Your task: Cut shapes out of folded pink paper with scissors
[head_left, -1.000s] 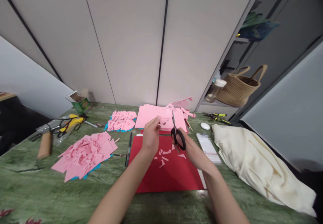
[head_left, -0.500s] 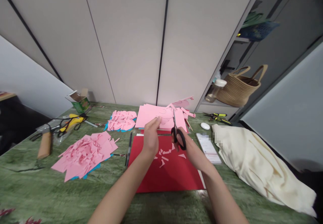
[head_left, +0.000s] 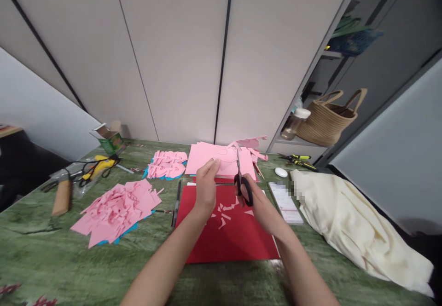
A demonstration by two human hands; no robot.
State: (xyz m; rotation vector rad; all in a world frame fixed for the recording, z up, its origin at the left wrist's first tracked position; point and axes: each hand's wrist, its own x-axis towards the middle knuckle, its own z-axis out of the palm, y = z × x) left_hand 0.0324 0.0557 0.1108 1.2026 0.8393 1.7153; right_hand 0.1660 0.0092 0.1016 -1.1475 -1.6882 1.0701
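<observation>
My left hand [head_left: 206, 187] pinches a piece of pink paper [head_left: 228, 155] that bears a drawn curved outline. In my right hand [head_left: 253, 200] is a pair of scissors [head_left: 244, 187] with dark handles, the blades pointing away from me at the paper's right side. A narrow pink strip [head_left: 252, 141] sticks out to the right beyond the blades. Under both hands lies a red sheet [head_left: 224, 241], with several small pink offcuts [head_left: 224, 216] scattered over it. Behind the held piece is a stack of pink sheets [head_left: 196, 156], partly hidden by it.
On the left are a heap of pink scraps [head_left: 117, 209] and cut pink shapes [head_left: 167, 164] on blue paper. A black pen [head_left: 177, 202] borders the red sheet. To the right lie a phone [head_left: 285, 202], a white oval object [head_left: 281, 172], pliers [head_left: 299, 161] and cream cloth [head_left: 355, 228].
Both hands stay in almost the same place. The scissors and the held paper have shifted very slightly, and the strip's end sits a little farther right.
</observation>
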